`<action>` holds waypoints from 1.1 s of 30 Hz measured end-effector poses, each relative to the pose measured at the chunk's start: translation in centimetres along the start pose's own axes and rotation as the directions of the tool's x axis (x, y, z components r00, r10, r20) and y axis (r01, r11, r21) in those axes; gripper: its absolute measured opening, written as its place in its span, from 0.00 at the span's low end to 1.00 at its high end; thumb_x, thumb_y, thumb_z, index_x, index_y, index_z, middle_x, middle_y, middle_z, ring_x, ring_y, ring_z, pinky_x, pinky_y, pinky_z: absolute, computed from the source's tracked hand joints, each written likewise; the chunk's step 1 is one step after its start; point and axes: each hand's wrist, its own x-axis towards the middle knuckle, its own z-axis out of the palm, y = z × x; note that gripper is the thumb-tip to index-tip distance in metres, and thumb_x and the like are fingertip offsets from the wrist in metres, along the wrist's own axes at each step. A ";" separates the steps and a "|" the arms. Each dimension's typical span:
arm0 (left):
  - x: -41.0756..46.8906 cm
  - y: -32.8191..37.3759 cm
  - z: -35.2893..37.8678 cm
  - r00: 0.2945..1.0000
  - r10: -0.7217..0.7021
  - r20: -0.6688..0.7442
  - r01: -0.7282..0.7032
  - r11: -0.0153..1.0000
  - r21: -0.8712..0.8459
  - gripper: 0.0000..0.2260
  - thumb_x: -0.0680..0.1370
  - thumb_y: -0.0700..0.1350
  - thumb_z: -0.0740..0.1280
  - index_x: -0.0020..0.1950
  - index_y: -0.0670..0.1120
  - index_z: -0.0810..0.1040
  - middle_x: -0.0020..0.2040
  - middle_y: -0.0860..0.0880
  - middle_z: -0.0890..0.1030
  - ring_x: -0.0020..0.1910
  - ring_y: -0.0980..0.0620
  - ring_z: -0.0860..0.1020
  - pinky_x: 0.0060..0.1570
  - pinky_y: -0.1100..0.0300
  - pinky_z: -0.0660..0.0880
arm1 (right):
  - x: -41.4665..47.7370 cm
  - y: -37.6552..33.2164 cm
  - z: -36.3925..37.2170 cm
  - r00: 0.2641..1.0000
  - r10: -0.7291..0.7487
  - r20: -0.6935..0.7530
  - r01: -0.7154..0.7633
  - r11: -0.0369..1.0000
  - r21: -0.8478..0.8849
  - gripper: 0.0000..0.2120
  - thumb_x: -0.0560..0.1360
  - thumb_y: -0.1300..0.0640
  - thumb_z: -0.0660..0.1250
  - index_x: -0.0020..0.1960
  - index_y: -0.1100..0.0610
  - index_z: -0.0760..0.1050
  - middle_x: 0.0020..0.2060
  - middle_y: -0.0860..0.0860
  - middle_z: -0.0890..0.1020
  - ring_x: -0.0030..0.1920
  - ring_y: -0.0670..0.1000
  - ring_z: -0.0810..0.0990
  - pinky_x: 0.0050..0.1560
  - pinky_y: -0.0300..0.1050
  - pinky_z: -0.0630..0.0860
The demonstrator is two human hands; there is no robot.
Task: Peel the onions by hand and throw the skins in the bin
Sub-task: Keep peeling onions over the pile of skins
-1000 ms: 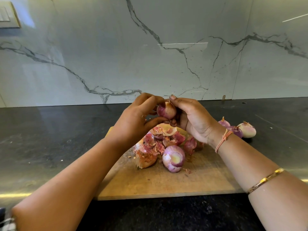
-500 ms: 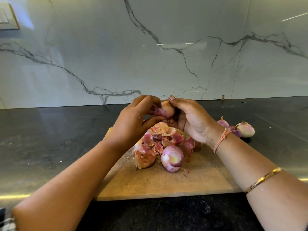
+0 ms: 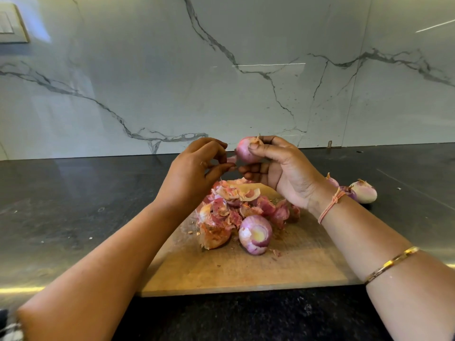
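The onion (image 3: 245, 150), held above the board (image 3: 246, 271), looks nearly bare: pink, glossy, a dry tuft on top. The right hand (image 3: 283, 173) curls its grip round it; the left hand (image 3: 194, 173) pinches a skin strip (image 3: 231, 159) beside it. 1 peeled onion (image 3: 256, 233) lies by the skin pile (image 3: 236, 203); 3 more (image 3: 364, 190) sit on the bench (image 3: 73, 205). No bin shows, so binning is all left to do.

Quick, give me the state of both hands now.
Left hand: pinches a strip of skin.
Right hand: holds the onion being peeled.
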 end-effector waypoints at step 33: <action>-0.1 0.9 0.1 0.938 -0.347 -0.003 0.338 0.916 -0.215 0.06 0.75 0.39 0.68 0.46 0.49 0.82 0.35 0.57 0.81 0.35 0.60 0.80 0.35 0.69 0.76 | -0.4 1.0 0.2 0.975 -0.095 0.199 0.171 0.894 -0.413 0.22 0.72 0.75 0.65 0.61 0.58 0.76 0.54 0.52 0.81 0.50 0.47 0.80 0.44 0.34 0.75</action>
